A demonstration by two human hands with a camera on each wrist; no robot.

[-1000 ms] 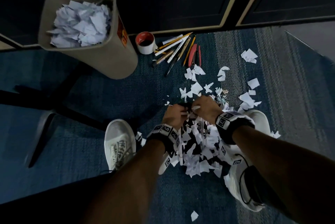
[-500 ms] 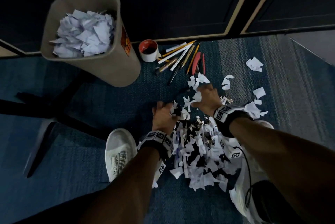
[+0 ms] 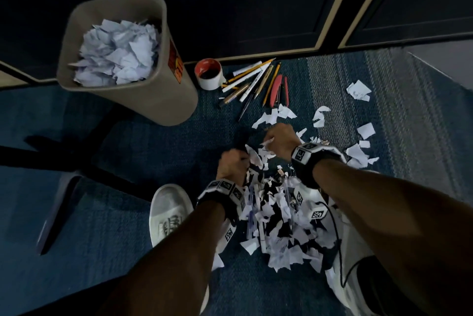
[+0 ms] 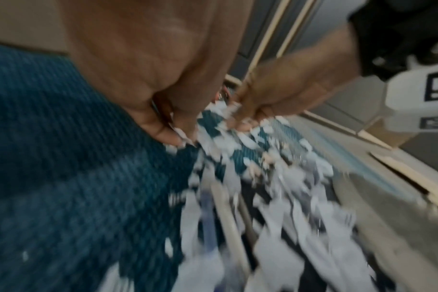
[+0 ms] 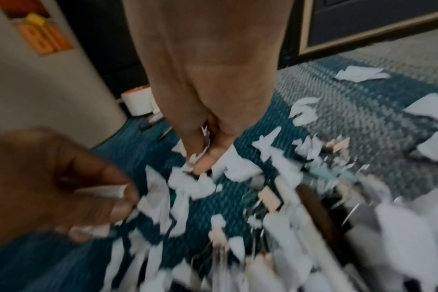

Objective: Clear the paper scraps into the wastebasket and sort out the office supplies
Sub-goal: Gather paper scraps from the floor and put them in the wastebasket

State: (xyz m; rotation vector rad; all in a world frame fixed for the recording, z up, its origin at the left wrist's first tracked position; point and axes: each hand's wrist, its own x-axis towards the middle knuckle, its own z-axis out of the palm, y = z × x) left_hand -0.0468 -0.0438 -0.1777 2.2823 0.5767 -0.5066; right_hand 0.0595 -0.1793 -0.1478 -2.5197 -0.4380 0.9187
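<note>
Gathering scraps is the step in hand, judged from the head view: the left hand (image 3: 231,166) and right hand (image 3: 280,137) sit at the far edge of the paper scraps (image 3: 279,215) heaped on the carpet (image 3: 115,213) between two white shoes (image 3: 169,213), each with fingers curled round a few white pieces. To do it well, I would rake both hands toward each other, lift one compact bundle, and shake out the pens lying among the paper before carrying it off. Loose scraps lie scattered well to the right. The wastebasket (image 3: 153,100) stands far left, already piled near its rim with crumpled paper, so a fresh load probably needs pressing down. Just right of it are a tape roll (image 3: 209,75), a fan of pens and pencils (image 3: 252,84) and a red tool (image 3: 277,90), apparently the sorted supplies. Left wrist view, blurred: the left hand's fingertips (image 4: 170,136) pinch scraps against the carpet, with the right hand just beyond doing likewise. Right wrist view, also blurred: the right hand's thumb and fingers (image 5: 205,158) nip a scrap, the left hand holds a white slip near left, and small clips (image 5: 270,199) lie mixed in the paper; these should be kept out of the basket.
</note>
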